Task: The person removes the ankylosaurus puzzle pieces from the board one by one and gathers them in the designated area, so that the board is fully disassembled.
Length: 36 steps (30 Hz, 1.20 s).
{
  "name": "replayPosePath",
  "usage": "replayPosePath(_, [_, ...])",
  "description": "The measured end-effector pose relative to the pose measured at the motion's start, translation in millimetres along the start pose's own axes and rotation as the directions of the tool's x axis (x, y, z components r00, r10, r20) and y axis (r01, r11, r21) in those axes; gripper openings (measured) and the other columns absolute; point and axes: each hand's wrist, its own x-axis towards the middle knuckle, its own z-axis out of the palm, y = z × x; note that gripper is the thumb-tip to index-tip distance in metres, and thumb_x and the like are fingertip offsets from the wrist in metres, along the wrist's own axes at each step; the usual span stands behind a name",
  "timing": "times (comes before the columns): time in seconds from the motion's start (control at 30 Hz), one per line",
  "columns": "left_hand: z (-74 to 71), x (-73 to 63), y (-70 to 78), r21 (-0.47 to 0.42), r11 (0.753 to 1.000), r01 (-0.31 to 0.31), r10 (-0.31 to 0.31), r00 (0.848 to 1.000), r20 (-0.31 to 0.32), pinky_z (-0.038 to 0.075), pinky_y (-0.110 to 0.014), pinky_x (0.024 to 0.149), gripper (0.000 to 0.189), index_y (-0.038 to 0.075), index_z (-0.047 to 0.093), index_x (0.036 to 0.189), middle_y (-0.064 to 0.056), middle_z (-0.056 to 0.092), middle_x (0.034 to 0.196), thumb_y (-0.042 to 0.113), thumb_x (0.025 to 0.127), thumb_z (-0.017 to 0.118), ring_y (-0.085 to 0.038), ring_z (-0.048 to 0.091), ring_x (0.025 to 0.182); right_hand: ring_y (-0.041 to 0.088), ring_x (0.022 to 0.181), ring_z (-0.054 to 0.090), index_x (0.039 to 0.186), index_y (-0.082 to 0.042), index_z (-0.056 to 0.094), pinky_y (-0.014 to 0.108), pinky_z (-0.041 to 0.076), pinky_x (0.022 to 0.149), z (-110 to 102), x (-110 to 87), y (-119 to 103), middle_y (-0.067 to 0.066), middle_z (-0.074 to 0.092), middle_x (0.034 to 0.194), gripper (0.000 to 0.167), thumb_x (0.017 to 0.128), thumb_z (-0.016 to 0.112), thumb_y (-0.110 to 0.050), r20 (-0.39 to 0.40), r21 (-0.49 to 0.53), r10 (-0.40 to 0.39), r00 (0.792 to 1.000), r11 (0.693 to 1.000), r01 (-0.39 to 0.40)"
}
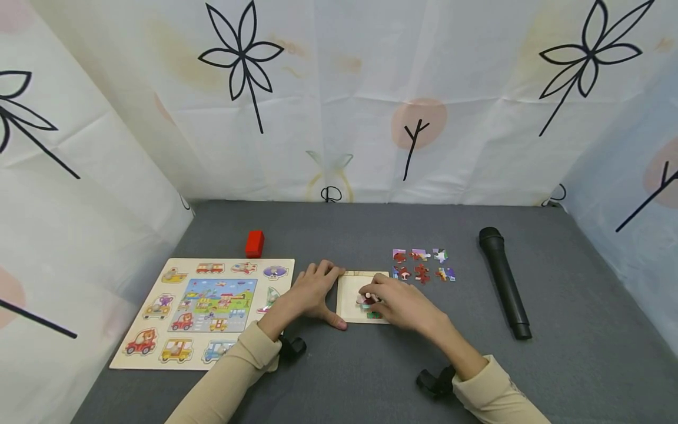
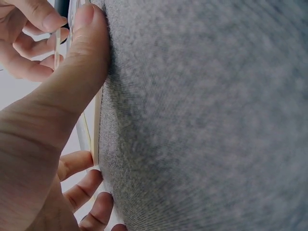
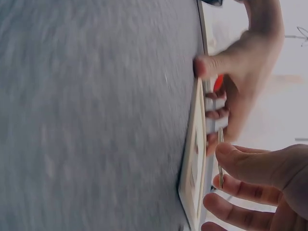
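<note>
A small pale wooden puzzle tray [image 1: 348, 297] lies in front of the person, with a piece with green on it [image 1: 374, 315] at its lower edge. My left hand [image 1: 312, 292] spans the tray's left side, thumb at the near corner and fingers at the far one. Over the tray, my right hand [image 1: 399, 301] pinches a thin jigsaw piece [image 3: 220, 161] between thumb and fingers. In the right wrist view that piece stands edge-on, raised above the tray. Several loose jigsaw pieces [image 1: 422, 272] lie in two rows beyond the right hand.
At the left lies a large wooden vehicle puzzle board [image 1: 143, 312], partly under the left forearm. Behind it stands a red block [image 1: 255, 244]. A black microphone [image 1: 505, 282] lies at the right. Printed white curtains [image 1: 360, 70] enclose the grey table [image 1: 371, 371].
</note>
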Motion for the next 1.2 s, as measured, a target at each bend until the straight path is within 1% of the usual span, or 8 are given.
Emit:
replayPosePath(0.27, [-0.5,-0.4,0.1,-0.005,1.000,0.005,-0.005,1.000,0.004,0.044,-0.050,0.098,0.115,0.017,0.044,0.153,-0.012,0.045,0.147,0.063,0.060,0.093,-0.034,0.046,0.123,0.004,0.073,0.049,0.117,-0.010,0.073,0.019,0.039,0.059,-13,-11.5,19,0.000,0.062,0.097,0.025,0.092,0.074,-0.009,-0.035,0.002,0.079,0.996,0.997,-0.079])
replayPosePath(0.37, [-0.4,-0.9,0.0,-0.008,1.000,0.001,-0.001,1.000,0.003,0.044,-0.050,0.098,0.115,0.017,0.044,0.153,-0.013,0.045,0.148,0.062,0.060,0.093,-0.034,0.046,0.124,0.005,0.073,0.049,0.117,-0.010,0.073,0.020,0.038,0.059,-17,-16.1,26,0.001,0.062,0.096,0.026,0.091,0.075,-0.009,-0.047,-0.015,0.106,0.993,0.994,-0.107])
replayPosePath(0.5, [-0.6,-1.5,-0.2,-0.014,1.000,0.000,0.000,1.000,0.005,0.043,-0.050,0.098,0.115,0.017,0.043,0.154,-0.013,0.044,0.148,0.062,0.060,0.093,-0.034,0.046,0.123,0.007,0.075,0.050,0.119,-0.010,0.074,0.023,0.039,0.061,-20,-20.1,33,0.003,0.064,0.099,0.028,0.091,0.075,-0.008,-0.046,-0.041,0.134,0.990,0.990,-0.136])
replayPosePath(0.6, [-0.9,-2.2,-0.4,-0.016,1.000,-0.002,0.002,1.000,0.007,0.043,-0.049,0.097,0.115,0.017,0.043,0.154,-0.013,0.045,0.148,0.062,0.060,0.093,-0.034,0.046,0.123,0.009,0.077,0.052,0.120,-0.010,0.074,0.025,0.041,0.064,-19,-21.2,37,0.005,0.066,0.103,0.029,0.091,0.075,-0.009,-0.032,-0.062,0.149,0.988,0.987,-0.151])
replayPosePath(0.7, [-1.1,-2.6,-0.6,-0.019,1.000,-0.003,0.003,1.000,0.006,0.043,-0.050,0.097,0.115,0.017,0.043,0.154,-0.013,0.045,0.148,0.062,0.061,0.093,-0.034,0.046,0.122,0.010,0.077,0.053,0.120,-0.010,0.074,0.026,0.042,0.065,-18,-21.6,40,0.005,0.066,0.103,0.028,0.091,0.075,-0.011,-0.019,-0.077,0.152,0.988,0.985,-0.153])
replayPosePath(0.8, [-0.7,-2.5,-0.7,-0.022,1.000,-0.007,0.007,1.000,0.002,0.043,-0.050,0.097,0.115,0.016,0.043,0.153,-0.013,0.045,0.147,0.061,0.061,0.093,-0.034,0.046,0.122,0.010,0.078,0.055,0.119,-0.010,0.074,0.027,0.044,0.067,-17,-22.3,42,0.005,0.067,0.104,0.027,0.092,0.075,-0.010,-0.027,-0.078,0.158,0.987,0.984,-0.160])
replayPosePath(1.03, [-1.1,-2.3,0.3,-0.025,1.000,-0.010,0.011,1.000,0.005,0.043,-0.050,0.097,0.114,0.016,0.043,0.153,-0.013,0.045,0.147,0.061,0.061,0.093,-0.033,0.046,0.122,0.011,0.076,0.053,0.119,-0.009,0.073,0.028,0.044,0.065,-22,-27.6,47,0.005,0.065,0.101,0.027,0.092,0.074,-0.008,-0.052,-0.062,0.175,0.983,0.982,-0.178])
replayPosePath(1.2, [-2.1,-1.7,1.3,-0.019,1.000,-0.006,0.006,1.000,0.009,0.043,-0.050,0.098,0.115,0.017,0.043,0.154,-0.013,0.044,0.148,0.061,0.061,0.093,-0.033,0.046,0.123,0.014,0.079,0.056,0.121,-0.011,0.073,0.032,0.044,0.063,-29,-34.9,50,0.006,0.065,0.104,0.029,0.092,0.074,-0.009,-0.049,-0.067,0.220,0.974,0.972,-0.223])
